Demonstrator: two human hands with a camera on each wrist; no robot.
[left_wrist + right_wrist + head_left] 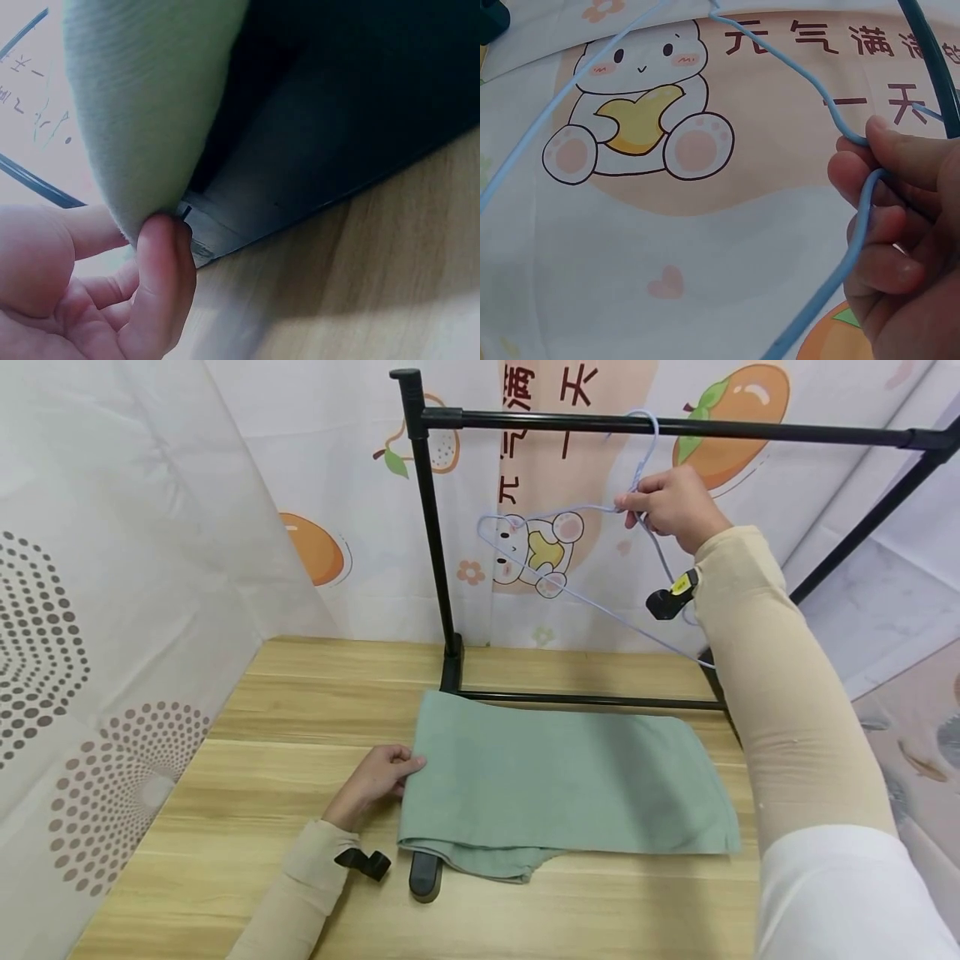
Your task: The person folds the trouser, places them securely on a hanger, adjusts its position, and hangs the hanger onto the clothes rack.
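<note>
A pale blue wire hanger (pixel 857 244) has its hook looped over the rack's top bar. My right hand (pixel 678 508) grips the hanger just below the hook, thumb and fingers curled round the wire. Its body slants down to the right in the head view, with nothing hung on it. Below, a folded sage-green garment (pixel 555 777) lies long side across the table. At its left edge, my left hand (pixel 375 781) pinches the cloth between thumb and fingers. In the left wrist view, that pinched edge is lifted, with a dark hollow under it.
A black rack stands on the wooden table (pixel 300 827), its top bar (pixel 525 421) high at the back and a lower bar (pixel 585 699) behind the garment. One rack foot (pixel 425 878) sticks out from under the cloth. Printed curtains (pixel 375 577) close off the back and sides.
</note>
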